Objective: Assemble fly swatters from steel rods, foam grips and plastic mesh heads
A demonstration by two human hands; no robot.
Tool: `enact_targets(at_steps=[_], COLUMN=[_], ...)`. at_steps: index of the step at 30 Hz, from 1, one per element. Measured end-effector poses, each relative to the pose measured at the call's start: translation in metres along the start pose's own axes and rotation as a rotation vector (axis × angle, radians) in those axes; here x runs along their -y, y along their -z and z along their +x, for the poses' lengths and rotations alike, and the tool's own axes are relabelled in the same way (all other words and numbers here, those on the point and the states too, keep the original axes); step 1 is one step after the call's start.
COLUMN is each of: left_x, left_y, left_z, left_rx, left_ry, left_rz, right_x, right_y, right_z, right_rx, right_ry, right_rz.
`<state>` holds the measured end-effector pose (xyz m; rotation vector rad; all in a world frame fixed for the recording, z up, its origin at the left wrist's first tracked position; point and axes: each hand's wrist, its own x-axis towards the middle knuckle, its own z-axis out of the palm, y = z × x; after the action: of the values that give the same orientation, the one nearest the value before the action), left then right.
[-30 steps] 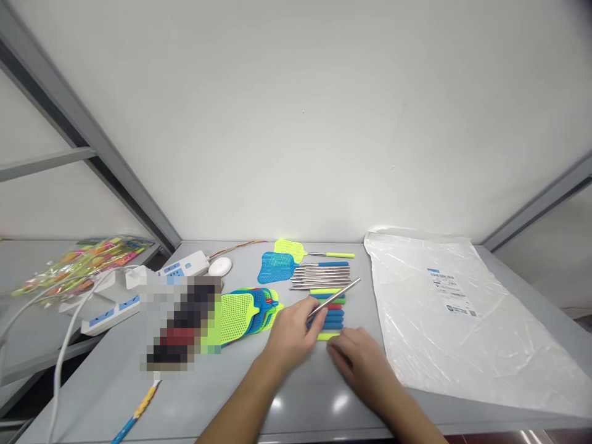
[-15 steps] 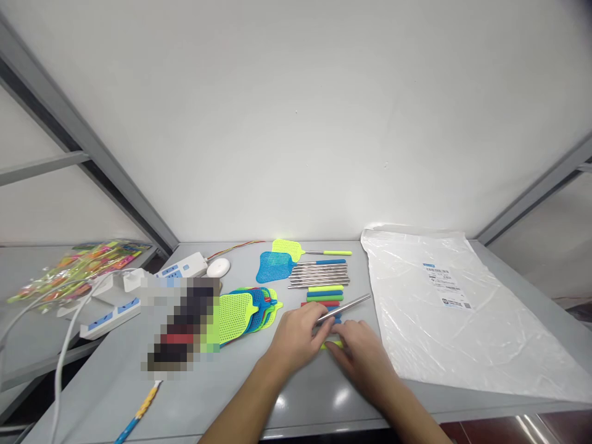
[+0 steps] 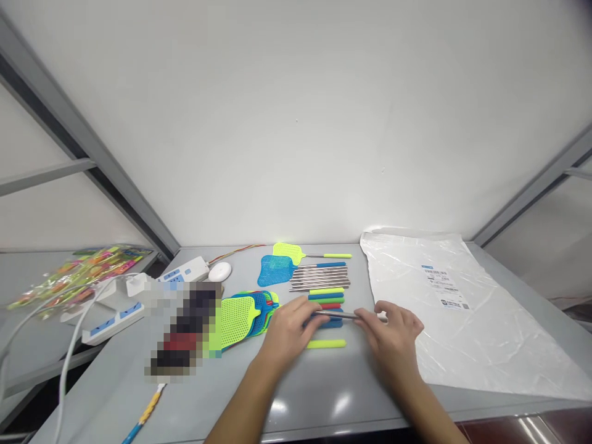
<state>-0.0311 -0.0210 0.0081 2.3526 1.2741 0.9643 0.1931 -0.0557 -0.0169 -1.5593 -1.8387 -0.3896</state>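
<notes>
A thin metal rod is held level between both hands above the table. My left hand pinches its left end, and my right hand grips it near the right end. Beneath and behind the rod lie several coloured handle sleeves, among them a red sleeve and a green sleeve. A lone yellow-green sleeve rests nearer me. Farther back are a row of metal rods, a blue fly swatter and a yellow-green fly swatter. Left of my left hand is a pile of fly swatter heads.
A white plastic bag with a label covers the right of the grey table. On the left are a power strip with cables, a white round object, a blurred-out item and plastic-wrapped colourful goods.
My right hand has moved from beside the yellow-green sleeve up and right to grip the rod. The rod has turned from slanting to nearly level. The yellow-green sleeve now lies uncovered.
</notes>
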Motion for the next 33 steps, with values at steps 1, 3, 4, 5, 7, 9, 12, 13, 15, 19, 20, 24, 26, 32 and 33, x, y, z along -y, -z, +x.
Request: enact_targets(at_steps=[1,3,4,5,7,9,12,13,15,19,20,24,26,32,33], left_x=[0.002,0.004,0.005,0.004,0.004,0.004,0.005,0.005,0.004,0.001,0.000,-0.001,-0.003,-0.011,-0.011], left_y=[0.004,0.010,0.012,0.013,0.013,0.012,0.008,0.007,0.004,-0.001,-0.001,0.002,0.004,0.002,0.002], left_z=[0.000,0.001,0.001,0.000,-0.001,-0.002,-0.002,-0.002,-0.001,0.000,0.000,-0.002,-0.004,-0.005,-0.006], left_rx=[-0.031,-0.060,-0.060,-0.055,-0.046,-0.036,-0.016,-0.014,-0.035,-0.236,-0.284,-0.230,-0.124,0.095,0.109], left_ry=[0.013,0.025,0.030,0.038,0.058,0.060,0.032,0.026,0.038,0.167,0.198,0.183,0.134,0.079,0.072], left_rz=[-0.026,-0.087,-0.114,-0.139,-0.176,-0.188,-0.171,-0.163,-0.135,-0.018,0.004,-0.002,-0.030,-0.083,-0.081], right_x=[-0.002,-0.004,-0.005,-0.005,-0.005,-0.005,-0.006,-0.007,-0.012,-0.023,-0.024,-0.024,-0.022,-0.022,-0.022], right_y=[0.002,0.006,0.008,0.010,0.014,0.020,0.029,0.030,0.026,-0.004,-0.014,-0.049,-0.061,-0.083,-0.085], right_z=[0.002,0.007,0.010,0.014,0.024,0.035,0.053,0.058,0.068,0.083,0.086,0.098,0.103,0.104,0.103], right_rx=[0.000,0.027,0.049,0.069,0.098,0.123,0.192,0.216,0.254,0.298,0.294,0.346,0.354,0.349,0.354], right_ry=[0.026,0.099,0.139,0.176,0.232,0.279,0.358,0.380,0.406,0.375,0.348,0.310,0.318,0.281,0.276], right_rz=[0.003,0.043,0.078,0.117,0.179,0.195,0.179,0.175,0.181,0.220,0.230,0.251,0.255,0.268,0.271])
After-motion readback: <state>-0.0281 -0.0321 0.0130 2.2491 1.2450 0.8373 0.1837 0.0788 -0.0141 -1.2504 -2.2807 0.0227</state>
